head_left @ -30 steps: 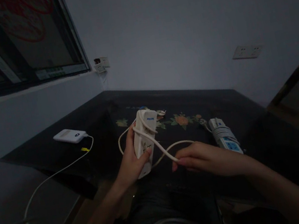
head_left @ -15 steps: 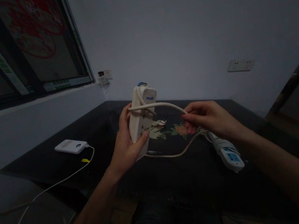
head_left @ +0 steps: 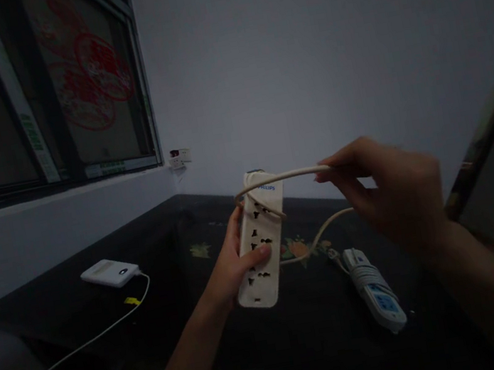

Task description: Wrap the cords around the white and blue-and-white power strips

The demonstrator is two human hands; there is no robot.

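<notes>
My left hand is closed around a white power strip, its thumb across the socket face. The strip is tilted above the table, with its sockets and blue lettering towards me. Its white power cord wraps round the upper end and runs right to my right hand, which pinches it between thumb and fingers. A slack length of the cord hangs in a loop below, passing behind my right hand. The cord's far end cannot be made out.
On the dark table lies a second power strip wound with its own cord, at the right. A white power bank with a thin white cable is at the left. Wall sockets sit in the far corner, near the window.
My right hand has moved right and up, drawing the cord out straighter. The power strip has turned its socket face more towards me. The camera view has tilted up.
</notes>
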